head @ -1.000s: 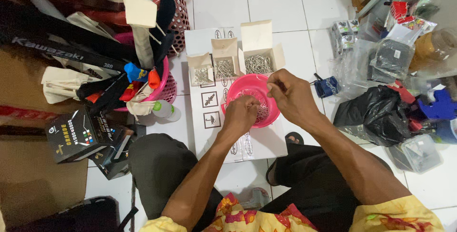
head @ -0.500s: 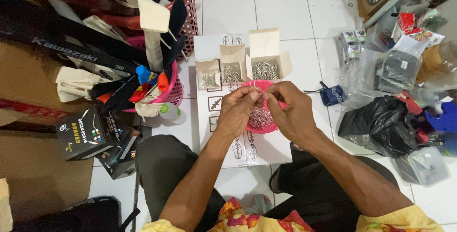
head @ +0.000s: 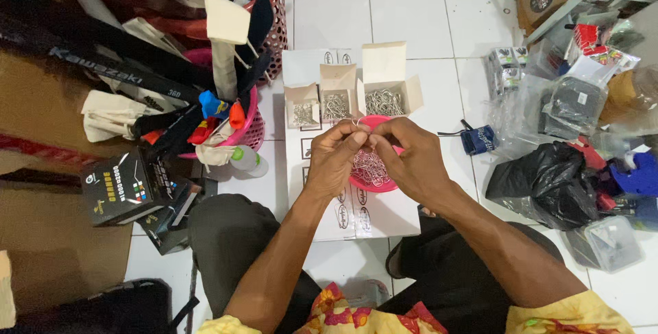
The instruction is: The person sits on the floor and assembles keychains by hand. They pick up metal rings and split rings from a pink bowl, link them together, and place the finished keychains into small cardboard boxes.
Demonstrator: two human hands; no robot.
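Observation:
My left hand (head: 335, 158) and my right hand (head: 407, 158) meet fingertip to fingertip above a pink bowl (head: 375, 184) full of small metal clips. Both pinch one small metal clip (head: 358, 124) between them; its exact shape is too small to tell. The bowl rests on a white flat cardboard sheet (head: 373, 216) on the floor. Behind the bowl stand three open small cardboard boxes (head: 337, 97), each holding metal clips.
A pink basket (head: 251, 131) stuffed with racket grips and bags stands at the left, with a black box (head: 122, 186) beside my knee. A black plastic bag (head: 548, 182), clear packets and a plastic container (head: 610, 241) lie at the right on the white tiled floor.
Both hands rose from the bowl and came together, fingertips now closed on a clip above the bowl's far rim. The camera view shifted slightly.

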